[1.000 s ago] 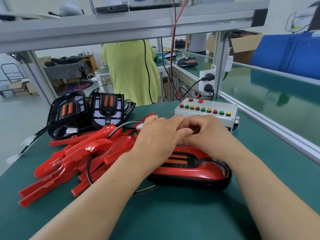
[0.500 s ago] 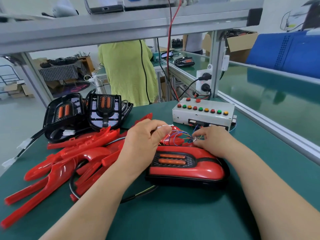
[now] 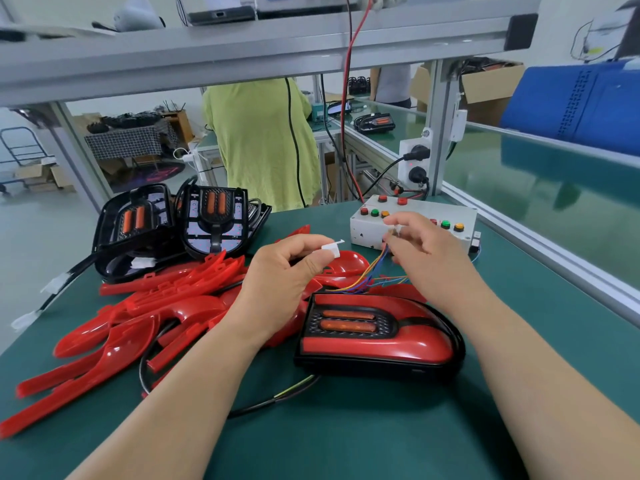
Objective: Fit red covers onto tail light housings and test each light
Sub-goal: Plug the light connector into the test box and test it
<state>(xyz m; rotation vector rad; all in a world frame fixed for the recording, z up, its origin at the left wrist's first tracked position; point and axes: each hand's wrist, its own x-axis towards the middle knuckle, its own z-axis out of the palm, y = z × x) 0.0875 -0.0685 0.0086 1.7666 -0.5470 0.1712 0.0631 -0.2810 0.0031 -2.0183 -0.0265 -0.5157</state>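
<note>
Logged assembled tail light, cover seated, flat on green table, just below both hands. Noted left hand raised above the light's left end, thumb and forefinger pinching white connector, other fingers curled. Noted right hand in front of test box, fingers pinching small plug at the end of coloured wires; plug detail too small to read. Found loose red covers heaped just left of the light. Found two uncovered black housings propped behind the heap.
</note>
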